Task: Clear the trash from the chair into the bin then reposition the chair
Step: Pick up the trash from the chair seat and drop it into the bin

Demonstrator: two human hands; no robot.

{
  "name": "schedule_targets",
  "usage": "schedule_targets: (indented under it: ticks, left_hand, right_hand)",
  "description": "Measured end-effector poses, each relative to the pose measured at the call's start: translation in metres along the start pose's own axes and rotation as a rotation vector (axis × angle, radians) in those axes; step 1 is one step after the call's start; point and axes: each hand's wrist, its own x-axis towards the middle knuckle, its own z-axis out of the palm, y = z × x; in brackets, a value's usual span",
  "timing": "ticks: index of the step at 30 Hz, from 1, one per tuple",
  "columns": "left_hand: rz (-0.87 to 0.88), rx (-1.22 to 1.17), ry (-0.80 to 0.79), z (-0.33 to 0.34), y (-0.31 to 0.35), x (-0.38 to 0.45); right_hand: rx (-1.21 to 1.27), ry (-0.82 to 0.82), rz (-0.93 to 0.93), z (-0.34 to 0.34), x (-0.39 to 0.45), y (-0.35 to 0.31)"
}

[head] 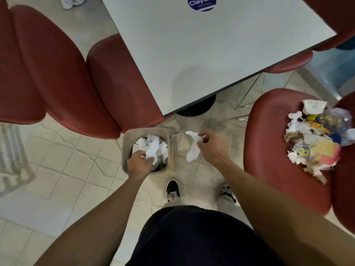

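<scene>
Trash (315, 139), a heap of crumpled white paper, clear plastic wrap and yellow and blue printed packaging, lies on the seat of the red padded chair (269, 143) at the right of the view, piled toward the seat's far right side against the backrest. Near the middle of the floor stands the small beige square plastic bin (126, 144), just beside the front edge of a second red padded chair (57, 77) on the left and already holding several balls of crumpled white paper. Over the bin's near rim reaches the left hand (138, 163), its fingers curled down into the opening and pinching a crumpled white paper wad (152, 148) that sits among the other paper inside. To the right of the bin, above bare floor, the right hand (211, 146) pinches a limp white tissue (193, 148) between thumb and fingertips, the rest of the fingers loosely bent; the tissue hangs down from the grip, apart from both bin and chair. A white square table (211, 50) with a round blue sticker (201, 3) fills the upper middle, its dark round base (197, 106) resting on the pale tiled floor (76, 169). Black-and-white sneakers (172, 190) stand just behind the bin.
</scene>
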Motion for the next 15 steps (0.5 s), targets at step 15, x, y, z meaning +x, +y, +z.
schedule_targets:
  ticks: [15]
  left_hand:
    - [-0.097, -0.121, 0.057, -0.043, -0.047, 0.028]
  right_hand:
    - [-0.129, -0.268, -0.075, 0.093, -0.005, -0.063]
